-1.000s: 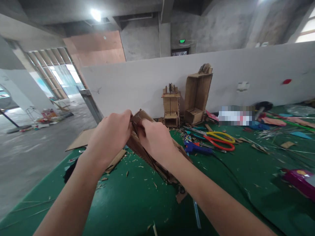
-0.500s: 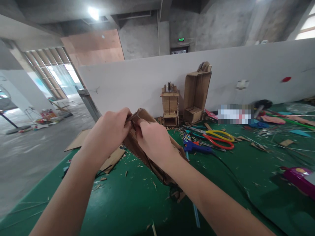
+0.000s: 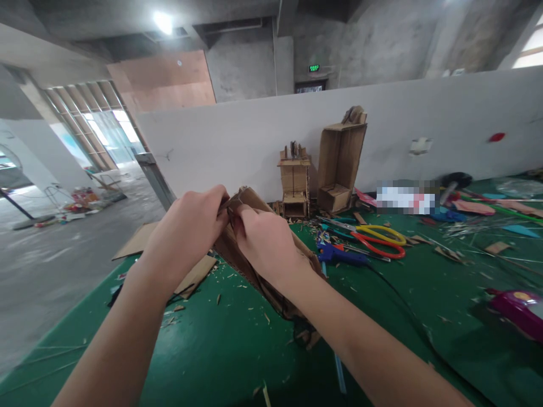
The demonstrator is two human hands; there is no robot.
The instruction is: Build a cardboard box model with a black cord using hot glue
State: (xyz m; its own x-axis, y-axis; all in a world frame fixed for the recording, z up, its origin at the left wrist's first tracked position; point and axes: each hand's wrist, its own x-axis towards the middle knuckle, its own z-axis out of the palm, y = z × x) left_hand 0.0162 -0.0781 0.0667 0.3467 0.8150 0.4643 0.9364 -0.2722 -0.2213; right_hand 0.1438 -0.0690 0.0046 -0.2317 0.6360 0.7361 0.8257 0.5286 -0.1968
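Note:
A brown cardboard box-like piece is tilted above the green table, its upper end between my two hands. My left hand has its fingers closed on the top edge of this piece. Beside it, my right hand reaches into the open side near the same end, fingers pinched; what they hold is hidden. A dark cord runs along the piece toward a dark round part at its lower end.
Two cardboard structures stand by the white partition. Right of my hands lie scissors, a blue glue gun with a black cable, and a purple tool. Flat cardboard and scraps lie on the green table.

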